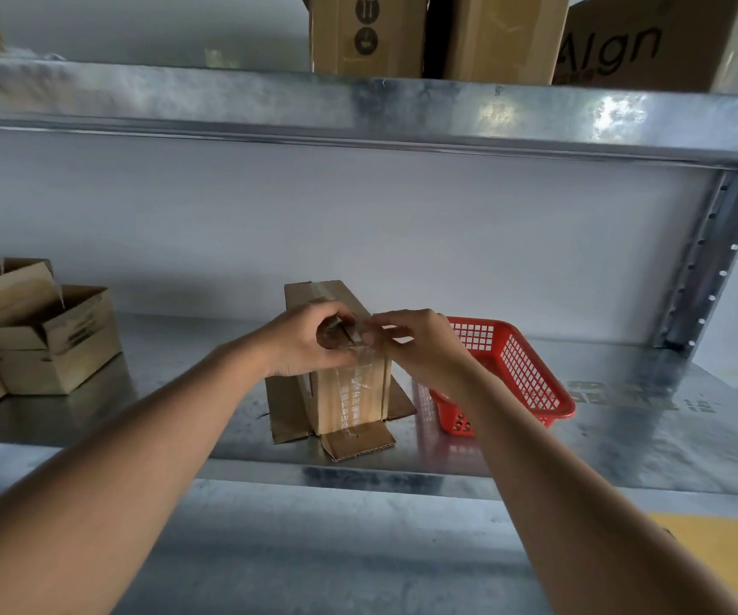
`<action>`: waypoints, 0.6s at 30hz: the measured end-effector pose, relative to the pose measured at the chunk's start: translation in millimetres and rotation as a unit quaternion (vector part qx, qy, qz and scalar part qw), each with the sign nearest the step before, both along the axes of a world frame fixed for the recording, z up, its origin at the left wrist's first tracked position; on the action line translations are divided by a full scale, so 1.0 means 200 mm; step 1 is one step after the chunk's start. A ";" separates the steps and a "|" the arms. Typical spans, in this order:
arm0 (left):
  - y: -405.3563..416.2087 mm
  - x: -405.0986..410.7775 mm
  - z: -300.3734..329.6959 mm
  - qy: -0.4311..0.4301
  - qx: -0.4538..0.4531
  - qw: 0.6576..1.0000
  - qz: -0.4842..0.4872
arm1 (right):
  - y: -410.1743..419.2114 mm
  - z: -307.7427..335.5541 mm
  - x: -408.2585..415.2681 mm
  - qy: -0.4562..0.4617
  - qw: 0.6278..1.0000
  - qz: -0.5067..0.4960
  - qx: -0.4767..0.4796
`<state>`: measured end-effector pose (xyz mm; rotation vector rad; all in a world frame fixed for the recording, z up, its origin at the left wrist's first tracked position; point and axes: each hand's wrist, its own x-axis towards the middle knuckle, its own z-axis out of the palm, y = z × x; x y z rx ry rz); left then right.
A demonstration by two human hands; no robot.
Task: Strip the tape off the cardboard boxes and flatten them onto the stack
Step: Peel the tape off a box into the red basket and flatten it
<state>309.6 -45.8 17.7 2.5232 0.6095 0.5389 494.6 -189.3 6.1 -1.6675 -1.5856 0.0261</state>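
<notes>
Right hand (420, 344) pinches the clear tape (351, 383) at the top edge of the box (340, 392); left hand (309, 341) grips that top at 9 o'clock of the right hand. The box stands on end at mid-shelf (624, 428), bottom flaps splayed. A red basket (522, 370) lies just beside it at 3 o'clock; opened boxes (43, 344) sit well apart at 9 o'clock. Risks, as judged: the thin tape may tear short or lift the paper skin; a hard pull may tip the upright box toward the basket.
</notes>
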 end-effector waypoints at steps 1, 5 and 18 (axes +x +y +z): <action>0.00 0.00 0.00 0.010 0.010 1.000 -0.002 | 0.01 -0.01 -0.01 0.000 1.000 0.012 0.008; -0.01 -0.04 0.04 0.063 0.034 0.997 -0.017 | 0.03 -0.02 -0.02 -0.004 0.998 0.026 0.051; -0.10 -0.12 0.10 0.090 0.092 0.992 -0.006 | 0.02 -0.06 -0.06 0.028 0.990 -0.099 0.101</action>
